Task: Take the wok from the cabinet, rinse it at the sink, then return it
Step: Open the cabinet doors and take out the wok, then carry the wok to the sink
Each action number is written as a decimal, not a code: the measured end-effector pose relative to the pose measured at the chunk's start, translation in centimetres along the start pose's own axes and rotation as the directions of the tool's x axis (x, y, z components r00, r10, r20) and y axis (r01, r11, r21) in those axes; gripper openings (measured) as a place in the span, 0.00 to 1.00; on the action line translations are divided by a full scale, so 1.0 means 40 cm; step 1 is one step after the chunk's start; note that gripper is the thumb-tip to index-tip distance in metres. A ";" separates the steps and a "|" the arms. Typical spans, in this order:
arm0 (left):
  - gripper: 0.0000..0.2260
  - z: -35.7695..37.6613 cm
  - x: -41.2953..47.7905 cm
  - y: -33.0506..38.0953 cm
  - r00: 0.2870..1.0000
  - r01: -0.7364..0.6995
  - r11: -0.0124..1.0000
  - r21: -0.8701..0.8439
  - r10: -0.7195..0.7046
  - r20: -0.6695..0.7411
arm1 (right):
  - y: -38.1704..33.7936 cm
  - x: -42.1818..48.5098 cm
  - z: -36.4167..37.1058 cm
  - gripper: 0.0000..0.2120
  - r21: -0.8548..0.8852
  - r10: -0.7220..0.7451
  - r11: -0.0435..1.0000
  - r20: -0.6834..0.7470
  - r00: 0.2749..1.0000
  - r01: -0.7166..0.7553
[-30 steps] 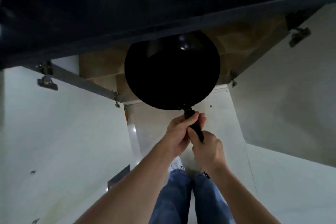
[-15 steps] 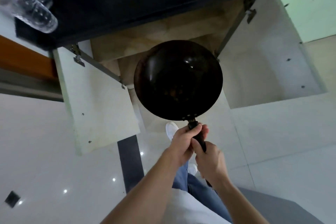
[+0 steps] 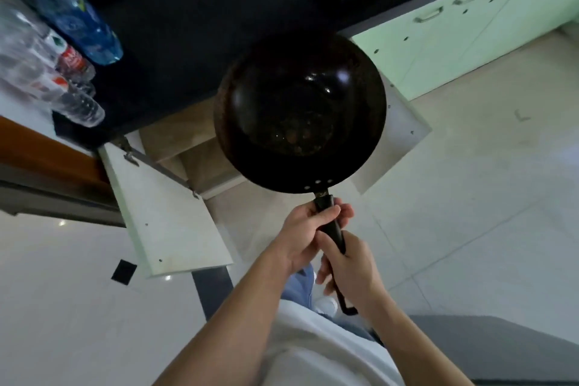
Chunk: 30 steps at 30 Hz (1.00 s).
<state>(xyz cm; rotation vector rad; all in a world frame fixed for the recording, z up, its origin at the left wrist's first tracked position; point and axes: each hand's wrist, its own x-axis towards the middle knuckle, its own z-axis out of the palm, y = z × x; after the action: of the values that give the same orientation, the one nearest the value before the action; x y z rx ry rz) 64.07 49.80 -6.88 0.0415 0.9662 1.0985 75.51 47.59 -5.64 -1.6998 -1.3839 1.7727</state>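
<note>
We hold the wok [image 3: 300, 111] out in front of us, mouth up, clear of the open cabinet [image 3: 188, 147], which lies behind it toward nine o'clock with both doors swung wide. Brown spots show on its dark inner bottom. Its black handle [image 3: 330, 222] runs back toward six o'clock into our grip: the left hand [image 3: 305, 233] wraps the handle just behind the bowl, fingers curled shut round it, and the right hand [image 3: 352, 266] clamps the handle farther back, also closed tight.

At ten o'clock the dark worktop [image 3: 188, 25] carries a cluster of plastic bottles [image 3: 62, 50]. Pale green cupboards [image 3: 454, 34] stand at one o'clock.

We judge the first step done. No sink shows, so carrying, rinsing and putting the wok back all remain.
</note>
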 end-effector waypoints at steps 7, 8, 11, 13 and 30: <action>0.05 0.139 -0.008 0.107 0.994 -0.028 0.983 0.179 0.009 0.105 | -0.130 -0.019 -0.033 0.16 0.214 -0.041 0.974 -0.155 0.987 0.074; 0.05 0.159 0.008 0.121 0.993 -0.021 0.976 0.216 -0.006 0.120 | -0.145 -0.008 -0.043 0.16 0.219 -0.045 0.972 -0.191 0.981 0.087; 0.06 0.210 0.063 0.164 0.987 -0.010 0.959 0.285 -0.037 0.159 | -0.191 0.027 -0.069 0.15 0.239 -0.044 0.965 -0.276 0.960 0.113; 0.07 0.256 0.108 0.192 0.979 0.015 0.949 0.316 -0.078 0.189 | -0.226 0.057 -0.096 0.15 0.281 -0.026 0.951 -0.334 0.942 0.126; 0.09 0.552 0.362 0.241 0.823 0.182 0.799 0.573 -0.443 0.356 | -0.343 0.199 -0.282 0.15 0.420 0.157 0.883 -0.686 0.711 0.210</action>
<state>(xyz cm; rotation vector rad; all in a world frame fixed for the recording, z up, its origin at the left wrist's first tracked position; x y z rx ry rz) 73.49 74.79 1.89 0.5509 0.7533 0.4394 78.51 64.97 2.60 -1.7589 -0.5625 1.0793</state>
